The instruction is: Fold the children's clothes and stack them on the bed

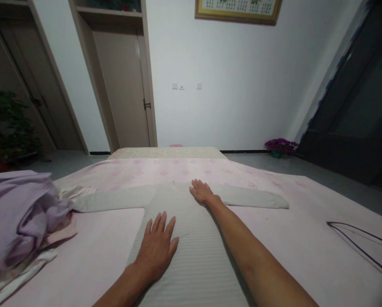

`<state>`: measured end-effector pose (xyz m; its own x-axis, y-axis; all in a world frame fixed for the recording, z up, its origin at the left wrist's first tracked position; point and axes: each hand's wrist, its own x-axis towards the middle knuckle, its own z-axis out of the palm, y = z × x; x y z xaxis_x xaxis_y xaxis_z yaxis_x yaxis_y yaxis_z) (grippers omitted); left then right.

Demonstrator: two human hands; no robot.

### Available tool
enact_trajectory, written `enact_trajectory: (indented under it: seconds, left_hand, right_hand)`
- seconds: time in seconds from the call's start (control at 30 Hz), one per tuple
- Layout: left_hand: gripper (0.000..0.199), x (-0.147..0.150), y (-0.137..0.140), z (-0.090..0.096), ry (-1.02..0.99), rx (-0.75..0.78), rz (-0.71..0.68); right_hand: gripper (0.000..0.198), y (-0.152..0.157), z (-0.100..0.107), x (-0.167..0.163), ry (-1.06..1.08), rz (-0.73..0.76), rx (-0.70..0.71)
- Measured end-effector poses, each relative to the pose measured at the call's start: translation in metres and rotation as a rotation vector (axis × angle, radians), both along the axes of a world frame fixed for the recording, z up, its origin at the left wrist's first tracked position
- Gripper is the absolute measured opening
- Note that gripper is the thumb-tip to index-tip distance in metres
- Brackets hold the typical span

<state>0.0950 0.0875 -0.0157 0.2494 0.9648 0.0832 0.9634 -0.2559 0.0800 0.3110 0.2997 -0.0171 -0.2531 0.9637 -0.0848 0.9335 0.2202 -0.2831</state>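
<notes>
A pale grey-green striped long-sleeved shirt (197, 256) lies spread flat, its two sleeves stretched out to the left and right and its neck end away from me. My left hand (157, 245) rests palm down on the left side of the shirt's body, fingers spread. Farther up, my right hand (202, 192) lies flat near the collar and right shoulder, with its fingers extended. Neither hand grasps anything. My right forearm covers part of the shirt's right edge.
A heap of lilac and other clothes (24, 217) sits at the left, touching the left cuff. A black wire hanger (354, 232) lies at the right on the pink flowered sheet (290, 247). Beyond stand a door (123, 85), a wall and purple flowers (281, 146).
</notes>
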Motion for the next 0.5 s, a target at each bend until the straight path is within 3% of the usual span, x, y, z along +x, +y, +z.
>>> enact_trajectory:
  seconds: [0.2, 0.5]
  left_hand:
    - [0.059, 0.000, 0.001, 0.000, 0.011, -0.013, 0.000]
    - [0.058, -0.001, 0.001, -0.006, 0.002, 0.020, -0.002]
  right_hand:
    - [0.071, -0.006, 0.006, 0.047, 0.036, -0.052, 0.015]
    - [0.066, -0.038, -0.013, 0.168, -0.160, -0.305, 0.075]
